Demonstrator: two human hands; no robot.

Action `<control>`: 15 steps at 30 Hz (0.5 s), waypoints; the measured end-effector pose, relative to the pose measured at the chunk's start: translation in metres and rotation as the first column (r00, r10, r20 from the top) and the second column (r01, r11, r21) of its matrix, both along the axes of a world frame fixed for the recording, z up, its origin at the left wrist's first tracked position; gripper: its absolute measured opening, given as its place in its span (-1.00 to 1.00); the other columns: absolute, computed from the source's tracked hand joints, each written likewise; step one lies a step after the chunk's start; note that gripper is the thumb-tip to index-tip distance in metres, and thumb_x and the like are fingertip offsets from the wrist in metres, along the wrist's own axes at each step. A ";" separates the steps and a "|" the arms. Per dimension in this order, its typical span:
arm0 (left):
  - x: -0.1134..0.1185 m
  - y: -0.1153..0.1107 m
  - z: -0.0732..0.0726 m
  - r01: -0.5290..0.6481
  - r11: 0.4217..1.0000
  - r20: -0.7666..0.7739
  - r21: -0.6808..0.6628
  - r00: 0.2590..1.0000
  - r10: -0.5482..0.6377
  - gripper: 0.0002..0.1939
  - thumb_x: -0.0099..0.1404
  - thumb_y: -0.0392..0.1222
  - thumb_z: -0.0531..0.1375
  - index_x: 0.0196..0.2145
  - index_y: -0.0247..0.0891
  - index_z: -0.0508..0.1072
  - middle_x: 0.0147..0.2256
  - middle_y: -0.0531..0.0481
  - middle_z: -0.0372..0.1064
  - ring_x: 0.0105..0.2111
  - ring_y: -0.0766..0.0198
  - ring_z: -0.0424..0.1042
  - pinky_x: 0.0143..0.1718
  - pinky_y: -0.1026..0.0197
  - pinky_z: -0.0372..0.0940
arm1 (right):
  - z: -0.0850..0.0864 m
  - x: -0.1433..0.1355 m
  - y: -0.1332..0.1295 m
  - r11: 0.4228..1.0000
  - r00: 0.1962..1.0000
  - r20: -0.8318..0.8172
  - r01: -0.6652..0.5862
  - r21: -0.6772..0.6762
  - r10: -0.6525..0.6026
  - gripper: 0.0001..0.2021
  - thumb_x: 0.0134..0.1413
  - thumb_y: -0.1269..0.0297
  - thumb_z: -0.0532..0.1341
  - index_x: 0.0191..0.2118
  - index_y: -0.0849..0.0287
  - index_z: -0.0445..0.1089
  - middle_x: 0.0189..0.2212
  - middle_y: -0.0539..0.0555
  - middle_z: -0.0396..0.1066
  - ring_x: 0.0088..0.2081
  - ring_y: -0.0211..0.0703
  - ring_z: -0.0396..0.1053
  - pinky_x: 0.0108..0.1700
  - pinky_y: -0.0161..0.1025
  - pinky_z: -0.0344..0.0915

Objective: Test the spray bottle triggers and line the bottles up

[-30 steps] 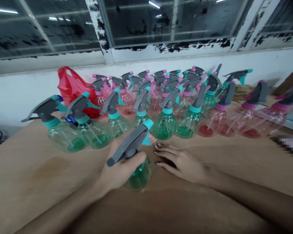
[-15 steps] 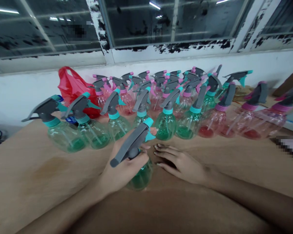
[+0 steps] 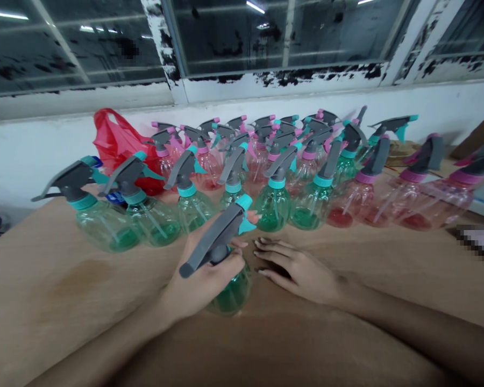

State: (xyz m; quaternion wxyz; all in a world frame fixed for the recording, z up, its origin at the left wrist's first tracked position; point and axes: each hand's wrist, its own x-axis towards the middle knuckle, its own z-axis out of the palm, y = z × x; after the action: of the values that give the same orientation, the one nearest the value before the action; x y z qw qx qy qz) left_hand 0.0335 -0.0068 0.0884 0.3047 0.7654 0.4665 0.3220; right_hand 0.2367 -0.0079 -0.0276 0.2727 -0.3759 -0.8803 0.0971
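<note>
A green spray bottle (image 3: 234,290) with a grey and turquoise spray head stands upright on the wooden table (image 3: 145,333). Wrapped round its neck below the trigger is my left hand (image 3: 204,279). Just right of that bottle, my right hand (image 3: 302,269) rests palm down on the wood, its fingers loosely spread and nothing in them. Beyond both hands stands a row of bottles: several green ones, such as one (image 3: 273,207) straight ahead, and pink ones (image 3: 347,201) to the right.
More pink and green spray bottles (image 3: 207,166) crowd behind the front row. A red plastic bag (image 3: 119,142) sits at the back left. At the right edge lies a blurred flat object (image 3: 482,242), with a cardboard box (image 3: 478,142) behind. Windows (image 3: 286,37) line the wall.
</note>
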 end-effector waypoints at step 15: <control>-0.002 0.000 0.000 -0.005 1.000 -0.033 -0.011 0.999 0.004 -0.47 0.08 -0.26 0.07 0.04 -0.04 0.37 -0.18 0.07 0.52 -0.27 0.17 0.53 -0.24 0.25 0.40 | 0.000 0.000 0.000 1.000 1.000 -0.003 0.001 -0.006 -0.001 -0.64 0.24 0.22 0.09 0.10 0.20 0.30 0.09 0.14 0.35 0.19 -0.10 0.18 0.20 -0.05 0.20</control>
State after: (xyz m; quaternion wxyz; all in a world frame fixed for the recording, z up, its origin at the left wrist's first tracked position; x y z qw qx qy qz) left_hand 0.0312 -0.0066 0.0884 0.3004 0.7679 0.4750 0.3073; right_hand 0.2371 -0.0082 -0.0275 0.2729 -0.3771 -0.8793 0.1003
